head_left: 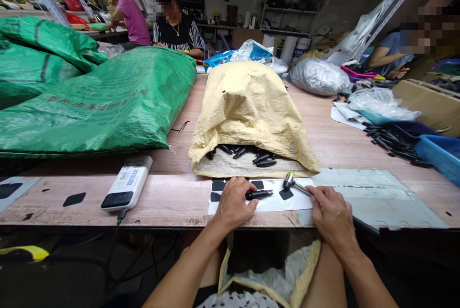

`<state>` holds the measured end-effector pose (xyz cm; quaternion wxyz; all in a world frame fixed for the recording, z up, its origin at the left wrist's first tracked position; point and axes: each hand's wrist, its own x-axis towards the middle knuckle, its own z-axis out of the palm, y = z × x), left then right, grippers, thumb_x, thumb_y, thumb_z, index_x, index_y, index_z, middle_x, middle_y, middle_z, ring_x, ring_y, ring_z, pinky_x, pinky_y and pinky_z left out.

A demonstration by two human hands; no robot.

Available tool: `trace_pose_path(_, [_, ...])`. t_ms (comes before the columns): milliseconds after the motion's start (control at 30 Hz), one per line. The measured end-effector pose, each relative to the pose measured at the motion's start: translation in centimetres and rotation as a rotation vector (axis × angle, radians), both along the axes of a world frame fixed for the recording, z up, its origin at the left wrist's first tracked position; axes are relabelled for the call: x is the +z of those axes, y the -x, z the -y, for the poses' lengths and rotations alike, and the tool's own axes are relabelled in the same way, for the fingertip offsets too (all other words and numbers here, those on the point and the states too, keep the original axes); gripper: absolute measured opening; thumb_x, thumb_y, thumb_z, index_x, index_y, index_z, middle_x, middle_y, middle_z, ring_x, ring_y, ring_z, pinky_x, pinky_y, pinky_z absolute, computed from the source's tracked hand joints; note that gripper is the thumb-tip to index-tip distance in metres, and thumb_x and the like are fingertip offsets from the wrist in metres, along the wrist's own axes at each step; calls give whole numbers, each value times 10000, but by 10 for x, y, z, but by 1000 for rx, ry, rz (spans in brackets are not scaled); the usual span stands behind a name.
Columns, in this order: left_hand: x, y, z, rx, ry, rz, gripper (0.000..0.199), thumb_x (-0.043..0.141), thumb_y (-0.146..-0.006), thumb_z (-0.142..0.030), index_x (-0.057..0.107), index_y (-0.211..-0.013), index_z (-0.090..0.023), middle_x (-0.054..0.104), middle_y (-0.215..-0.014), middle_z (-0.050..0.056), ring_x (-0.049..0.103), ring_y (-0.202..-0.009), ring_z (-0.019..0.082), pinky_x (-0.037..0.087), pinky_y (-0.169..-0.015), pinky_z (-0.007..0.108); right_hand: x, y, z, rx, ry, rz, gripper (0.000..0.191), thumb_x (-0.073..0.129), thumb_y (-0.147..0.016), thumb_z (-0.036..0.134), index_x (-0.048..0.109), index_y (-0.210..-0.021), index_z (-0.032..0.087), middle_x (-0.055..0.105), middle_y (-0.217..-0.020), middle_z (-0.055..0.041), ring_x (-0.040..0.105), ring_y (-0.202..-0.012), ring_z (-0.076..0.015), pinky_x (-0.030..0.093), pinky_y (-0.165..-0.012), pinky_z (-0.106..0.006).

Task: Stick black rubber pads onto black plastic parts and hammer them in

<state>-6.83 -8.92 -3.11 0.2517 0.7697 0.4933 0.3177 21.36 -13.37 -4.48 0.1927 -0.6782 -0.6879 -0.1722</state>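
Near the table's front edge, my left hand [235,203] is closed on a black pen-like part [259,194], whose tip points right over a white sheet [268,205] with black rounded patches. My right hand [332,214] grips a small hammer [300,186] by its handle, the metal head resting over the sheet beside a loose black patch [286,194]. Behind both hands, a yellow woven sack [251,102] lies with its mouth toward me, showing several black parts [264,159] inside. Another open yellow sack [305,274] is on my lap.
Green sacks [108,97] cover the left side. A white power bank [129,183] with a cable lies front left. At right are a grey mat [377,198], a pile of black parts [395,145] and a blue tray [440,154]. Several people sit farther back.
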Motion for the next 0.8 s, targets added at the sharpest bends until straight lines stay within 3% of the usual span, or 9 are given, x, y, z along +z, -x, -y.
trace_pose_path(167, [1,0,-3,-5,2,-19,203,696,-720,-150,675,-909,-223,625,-884,16,537,-888,211,432,-805,345,-11,6,-2,-26,-81,-65,308,461,-931,205,684,-1143,230,655,-997,-67,542,-881,-235,404,-759,-366])
trace_pose_path(333, [14,2,8,-26,-18,-36,99,701,-802,-208,677,-897,-223,625,-894,28,546,-906,215,435,-814,347,-10,7,-1,-37,-79,-77,296,484,-933,243,695,-1139,225,656,-1002,-67,543,-895,-238,405,-779,-363])
trace_pose_path(433, [17,1,36,-237,-109,-79,90,563,-944,-241,643,-913,-213,626,-914,33,560,-855,178,434,-760,314,-10,7,-1,-39,-79,-79,292,499,-929,259,697,-1140,220,656,-1002,-67,548,-897,-238,404,-788,-359])
trace_pose_path(533, [6,-5,66,-413,-274,-241,117,506,-966,-206,593,-889,-197,613,-862,34,546,-783,180,408,-673,320,-11,7,-2,-51,-96,-90,278,518,-916,263,706,-1116,224,655,-991,-61,544,-890,-237,399,-790,-356])
trace_pose_path(633, [-8,-15,79,-368,-355,-355,100,529,-928,-159,556,-837,-192,607,-838,38,539,-786,203,399,-666,341,-11,7,-2,-55,-110,-92,269,535,-906,264,708,-1109,230,654,-977,-55,540,-881,-234,394,-786,-352])
trace_pose_path(800, [-1,-30,73,-221,-138,-321,99,606,-908,-272,527,-898,-213,641,-882,30,587,-825,213,447,-701,337,-10,8,-1,-48,-105,-89,266,543,-906,251,704,-1116,228,654,-976,-53,540,-882,-231,396,-780,-348])
